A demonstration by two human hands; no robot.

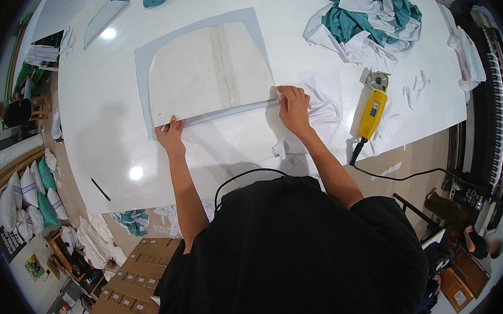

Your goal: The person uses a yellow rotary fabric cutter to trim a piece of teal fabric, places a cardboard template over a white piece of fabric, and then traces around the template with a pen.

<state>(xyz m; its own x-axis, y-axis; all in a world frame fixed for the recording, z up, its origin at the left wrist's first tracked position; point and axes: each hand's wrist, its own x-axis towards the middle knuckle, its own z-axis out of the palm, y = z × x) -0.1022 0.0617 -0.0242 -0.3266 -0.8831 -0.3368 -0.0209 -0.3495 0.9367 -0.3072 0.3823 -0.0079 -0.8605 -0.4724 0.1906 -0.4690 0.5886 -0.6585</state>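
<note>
In the head view, a big cream card shape [189, 74] lies on a gray-blue cloth [144, 60] in the middle of the white table [205, 154], w/ cloth peeking out past its edges. The L hand [171, 138] is at the card's near left corner, and the R hand [294, 108] is at its near right corner, fingers bent. Both touch the corners, but I can't tell if they pinch the card, the cloth too, or just press down. To do this well, I'd line up the card so cloth shows all round — the strip by the R hand looks thin, so check there 1st. Press gently & evenly w/ both hands, b/c a hard tug on 1 side could twist the card or wrinkle the cloth. Mind the loose white cloth [324, 109] by the R wrist — it could snag. The yellow cutter [372, 112] sits well apart, off to the right.
</note>
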